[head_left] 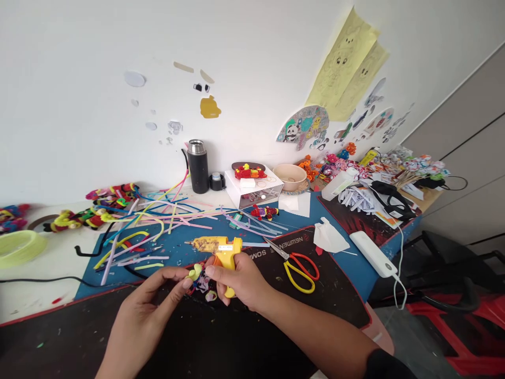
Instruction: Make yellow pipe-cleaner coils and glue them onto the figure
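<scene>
My left hand (152, 300) pinches a small light-yellow fuzzy piece (194, 271) between thumb and fingertips. Wrapped round the handle of a yellow glue gun (226, 258) is my right hand (240, 279); the gun's nozzle points left, above the yellow piece. A clear stick extends from the gun's back end. Just below the two hands, small colourful items (203, 284) lie on the black mat (221, 337), partly hidden by the fingers. Right of my right hand rest scissors (302, 271) with red and yellow handles, their blades partly apart.
Loose pipe cleaners (158, 210) spread over the back left, near finished fuzzy figures (114, 195). Behind stand a black thermos (198, 168), a white box (252, 189) and a beige bowl (290, 176). A white power strip (373, 253) and piled crafts are at the right.
</scene>
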{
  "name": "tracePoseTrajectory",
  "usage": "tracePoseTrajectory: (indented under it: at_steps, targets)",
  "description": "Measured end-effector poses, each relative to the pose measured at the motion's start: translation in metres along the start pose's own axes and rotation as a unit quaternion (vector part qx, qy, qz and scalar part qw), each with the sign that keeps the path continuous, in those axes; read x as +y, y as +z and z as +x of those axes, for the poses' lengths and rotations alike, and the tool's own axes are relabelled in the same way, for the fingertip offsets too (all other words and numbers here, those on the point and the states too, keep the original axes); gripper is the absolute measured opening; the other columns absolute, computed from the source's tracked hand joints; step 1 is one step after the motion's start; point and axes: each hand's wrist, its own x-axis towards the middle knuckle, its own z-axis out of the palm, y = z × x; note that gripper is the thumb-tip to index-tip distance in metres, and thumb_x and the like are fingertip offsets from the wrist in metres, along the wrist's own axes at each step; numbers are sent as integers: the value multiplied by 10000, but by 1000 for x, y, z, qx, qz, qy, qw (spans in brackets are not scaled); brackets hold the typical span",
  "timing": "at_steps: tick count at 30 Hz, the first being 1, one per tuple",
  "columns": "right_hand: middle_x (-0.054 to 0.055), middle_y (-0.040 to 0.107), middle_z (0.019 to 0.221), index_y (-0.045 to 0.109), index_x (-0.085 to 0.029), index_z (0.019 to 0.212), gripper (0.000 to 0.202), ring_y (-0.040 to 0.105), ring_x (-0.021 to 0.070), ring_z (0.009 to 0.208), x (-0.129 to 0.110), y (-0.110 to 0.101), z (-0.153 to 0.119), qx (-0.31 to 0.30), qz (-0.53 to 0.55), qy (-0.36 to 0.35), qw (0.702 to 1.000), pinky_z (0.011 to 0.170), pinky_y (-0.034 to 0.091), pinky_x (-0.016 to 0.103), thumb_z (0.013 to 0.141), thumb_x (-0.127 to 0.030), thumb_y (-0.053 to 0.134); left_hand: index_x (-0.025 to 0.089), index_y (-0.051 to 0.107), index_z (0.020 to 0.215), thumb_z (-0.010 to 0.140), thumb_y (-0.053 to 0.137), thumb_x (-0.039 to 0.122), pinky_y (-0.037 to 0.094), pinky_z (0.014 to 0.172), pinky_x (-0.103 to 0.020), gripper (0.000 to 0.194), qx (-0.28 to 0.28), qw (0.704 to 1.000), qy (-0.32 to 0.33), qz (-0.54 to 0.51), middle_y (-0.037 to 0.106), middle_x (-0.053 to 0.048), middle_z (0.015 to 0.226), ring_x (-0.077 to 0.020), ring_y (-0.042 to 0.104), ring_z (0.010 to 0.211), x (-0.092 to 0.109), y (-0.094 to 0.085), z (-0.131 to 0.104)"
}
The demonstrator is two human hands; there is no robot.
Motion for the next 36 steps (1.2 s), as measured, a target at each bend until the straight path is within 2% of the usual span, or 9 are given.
tracePoseTrajectory:
  at_steps: [7, 11, 14, 17, 20, 22, 27, 31, 36]
  targets:
    - [-97, 590, 473, 661, -196, 969, 636, 471, 97, 391, -1, 8, 2, 11, 9, 9, 1000, 627, 505, 296, 754, -722, 947, 298, 869, 853, 676, 851, 853, 652, 863, -402, 582, -31, 999, 2, -10, 881, -79, 954, -342, 806, 912, 2, 7, -2]
    - [-94, 586, 467, 648, -201, 909, 627, 468, 94, 386, -2, 9, 1, 11, 13, 8, 1000, 624, 506, 296, 743, -722, 955, 287, 882, 877, 679, 880, 845, 647, 876, -400, 592, -51, 998, -9, -38, 876, -86, 963, -337, 798, 925, -3, 6, 0]
    - [-92, 577, 470, 641, -202, 892, 649, 474, 98, 383, -6, 9, 0, 9, 24, 10, 1000, 577, 472, 286, 716, -736, 965, 265, 886, 884, 648, 913, 853, 638, 785, -371, 634, -73, 991, -38, -103, 852, -84, 883, -311, 771, 859, 0, 6, 2]
    - [-98, 565, 480, 633, -202, 896, 655, 475, 99, 377, -8, 8, 0, 7, 38, 11, 999, 538, 439, 281, 701, -723, 980, 224, 858, 787, 621, 925, 871, 554, 591, -315, 671, -101, 972, -94, -188, 780, -72, 732, -231, 656, 671, 7, 9, 2]
    - [-106, 560, 488, 640, -198, 922, 643, 477, 98, 374, -7, 8, 0, -9, 47, 12, 999, 517, 414, 278, 707, -693, 988, 188, 833, 730, 562, 1009, 791, 442, 481, -273, 650, -134, 940, -170, -265, 737, -61, 685, -161, 545, 558, 14, 13, -1]
    - [-107, 565, 489, 643, -198, 945, 643, 478, 101, 372, -6, 8, 0, -23, 49, 17, 998, 491, 389, 273, 705, -681, 993, 172, 840, 745, 552, 1055, 717, 415, 467, -258, 618, -154, 918, -201, -305, 720, -54, 687, -140, 528, 540, 15, 16, -3]
    - [-105, 584, 504, 639, -206, 980, 693, 485, 102, 382, -5, 10, 0, -26, 50, 35, 998, 457, 368, 262, 676, -721, 990, 163, 859, 771, 584, 1099, 596, 474, 504, -250, 528, -199, 883, -227, -359, 709, -48, 710, -142, 578, 584, 10, 15, -4]
    - [-105, 581, 508, 649, -199, 978, 702, 483, 99, 381, -4, 11, 1, -37, 59, 30, 997, 456, 384, 263, 679, -741, 981, 156, 870, 775, 542, 1141, 512, 476, 483, -207, 504, -210, 862, -253, -386, 697, -32, 696, -112, 560, 573, 11, 14, -2]
    - [-96, 600, 538, 665, -189, 968, 626, 497, 99, 390, 1, 10, 4, -64, 59, 10, 996, 458, 379, 252, 756, -699, 960, 149, 890, 814, 451, 1186, 392, 521, 500, -162, 527, -200, 843, -292, -406, 708, -17, 687, -78, 565, 566, 14, 15, -2]
